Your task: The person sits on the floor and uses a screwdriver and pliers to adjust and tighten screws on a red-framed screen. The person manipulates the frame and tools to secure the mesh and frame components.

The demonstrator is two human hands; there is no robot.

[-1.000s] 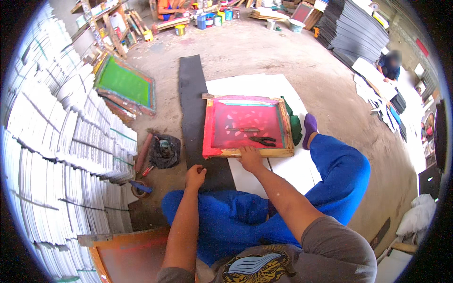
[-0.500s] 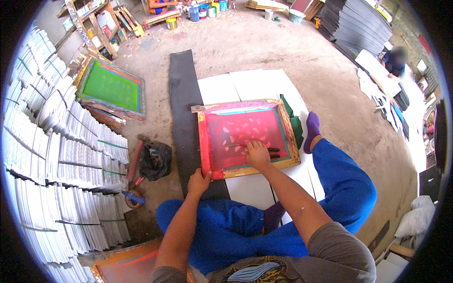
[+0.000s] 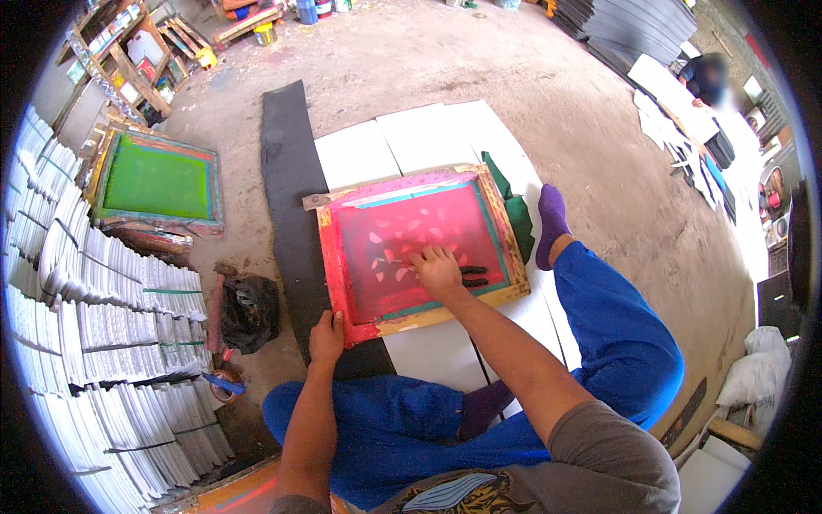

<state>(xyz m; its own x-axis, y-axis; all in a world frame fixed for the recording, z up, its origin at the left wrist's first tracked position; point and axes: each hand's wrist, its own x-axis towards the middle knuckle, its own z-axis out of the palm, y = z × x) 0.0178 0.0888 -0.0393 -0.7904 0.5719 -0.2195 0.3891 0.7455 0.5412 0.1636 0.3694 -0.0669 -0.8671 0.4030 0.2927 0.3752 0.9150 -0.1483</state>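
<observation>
Head view: the right hand [image 3: 438,270] lies over the taut pink-red mesh [image 3: 364,236] inside a wooden screen frame [image 3: 411,320], fingers bent and close together; whether they pinch anything cannot be told. Two slim black handles [image 3: 475,282] lie on the mesh just beside that hand, toward the frame's right side. The left hand [image 3: 326,338] is at the frame's near left corner, thumb against the rim, its other fingers mostly hidden. Beneath the frame are smooth white sheets [image 3: 428,141] and one dark, flat strip [image 3: 287,163]. Left of the frame sit one crumpled black bag [image 3: 250,313] and, farther off, one rectangular green screen [image 3: 160,177].
</observation>
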